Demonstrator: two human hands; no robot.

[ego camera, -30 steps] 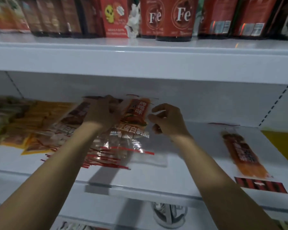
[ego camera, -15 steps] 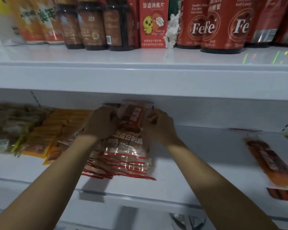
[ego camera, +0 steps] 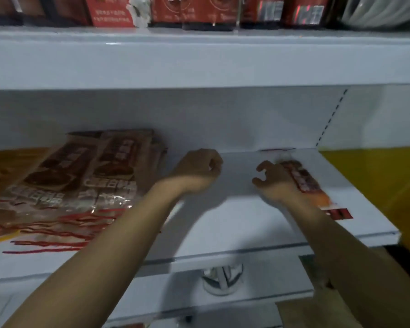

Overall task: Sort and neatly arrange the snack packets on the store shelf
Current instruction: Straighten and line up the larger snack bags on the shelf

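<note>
A stack of clear snack packets [ego camera: 109, 178] with brown contents and red stripes lies flat at the left of the middle shelf [ego camera: 223, 223], its top against the back wall. My left hand [ego camera: 199, 168] hovers just right of the stack, fingers curled into a fist, holding nothing. A single orange-red snack packet [ego camera: 305, 183] lies alone on the right part of the shelf. My right hand [ego camera: 273, 178] is at that packet's left edge with fingers spread and hooked. Motion blur hides whether it touches the packet.
Yellow packets [ego camera: 3, 169] lie at the far left behind the stack. The upper shelf [ego camera: 199, 60] carries red cans and boxes [ego camera: 208, 13]. A yellow panel [ego camera: 376, 185] bounds the shelf on the right. A white round fitting [ego camera: 223, 279] sits below the shelf edge.
Both hands have let go of the stacked packets and moved right. The right hand has reached the lone orange packet. The view has swung right and down.
</note>
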